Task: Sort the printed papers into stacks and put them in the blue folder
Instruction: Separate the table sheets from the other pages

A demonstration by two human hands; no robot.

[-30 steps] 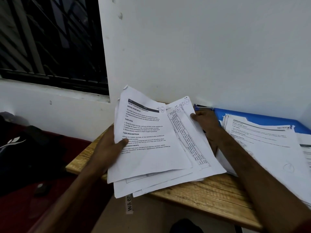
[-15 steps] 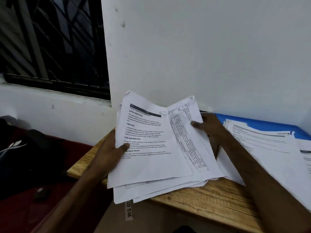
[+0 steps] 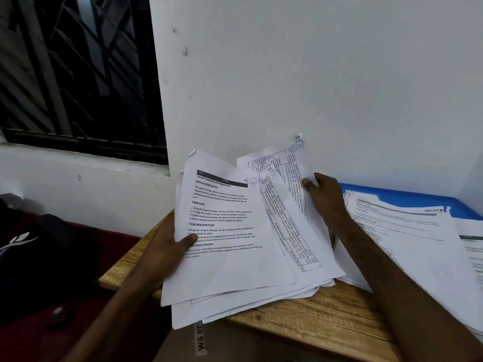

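The right hand (image 3: pixel 326 202) fingers (image 3: pixel 308 183) pinch a table-printed sheet (image 3: pixel 282 163), now lifted and peeled higher off the bundle than 1 second ago, so 1 page looks ready to be dealt off. The left hand (image 3: pixel 163 254) grips the fanned papers (image 3: pixel 230 246), thumb on top. The bundle overhangs the table (image 3: pixel 321 317) edge toward the person. The blue folder (image 3: pixel 407 198) lies right, against the wall, under a sorted stack (image 3: pixel 413 244); open room is between them.

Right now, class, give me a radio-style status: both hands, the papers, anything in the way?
Left hand grips fanned printed papers. Right hand lifts table-printed sheet out. Blue folder under sorted stack. Nothing blocking.
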